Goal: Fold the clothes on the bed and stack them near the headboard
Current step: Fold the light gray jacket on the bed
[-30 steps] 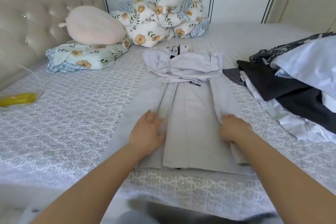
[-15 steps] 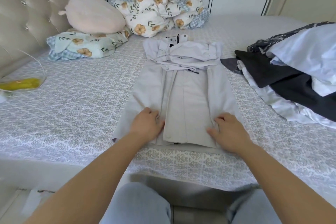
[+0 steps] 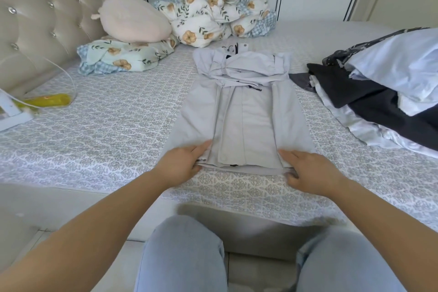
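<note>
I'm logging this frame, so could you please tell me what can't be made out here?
- Head view: the fingertips of the left hand and right hand are tucked under the grey garment.
- The clothes pile runs off the right edge.
- The yellow object is too blurred to identify.

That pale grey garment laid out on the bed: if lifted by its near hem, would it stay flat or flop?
The grey garment would probably droop: its folded side panels lie limp and creased. It looks thin, so likely light. The folds may slip open unless both the left hand and right hand support the hem.
</note>
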